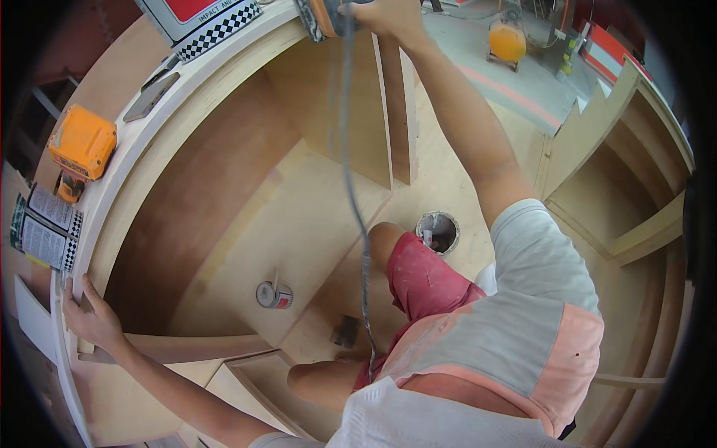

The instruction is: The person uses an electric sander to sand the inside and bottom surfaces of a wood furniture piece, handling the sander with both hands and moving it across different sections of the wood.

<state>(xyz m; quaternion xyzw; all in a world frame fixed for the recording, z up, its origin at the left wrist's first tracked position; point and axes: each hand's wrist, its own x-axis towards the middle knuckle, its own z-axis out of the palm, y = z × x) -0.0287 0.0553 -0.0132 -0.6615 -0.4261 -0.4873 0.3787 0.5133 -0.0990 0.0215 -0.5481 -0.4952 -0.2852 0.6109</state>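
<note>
From the head view, I am kneeling inside a curved plywood counter shell [224,82], looking down past my grey and peach shirt and red shorts. My right hand [388,16] reaches up to the far top edge of the counter and is wrapped tight around the body of a corded power sander [323,16], whose pad sits against the counter's pale rim; only part of the tool shows at the upper edge of the view. Its dark cord [351,172] hangs straight down from the sander, passes my knee and runs toward my lap. My left hand [89,317] lies on the left rim of the counter, fingers spread flat over the plywood edge and holding nothing. Further along that left edge stands a yellow and black cordless power tool [81,145], with folded printed paper leaflets [45,228] just beside it, nearer my left hand. On the far left corner of the rim rests a red and white box with a black and white chequered border [205,22]. Down on the plywood floor inside the shell, a small round metal tin [273,295] stands near my left knee, and an open grey bucket [438,231] sits just beyond my right knee. An orange round machine [508,41] stands well apart on the concrete outside.
</note>
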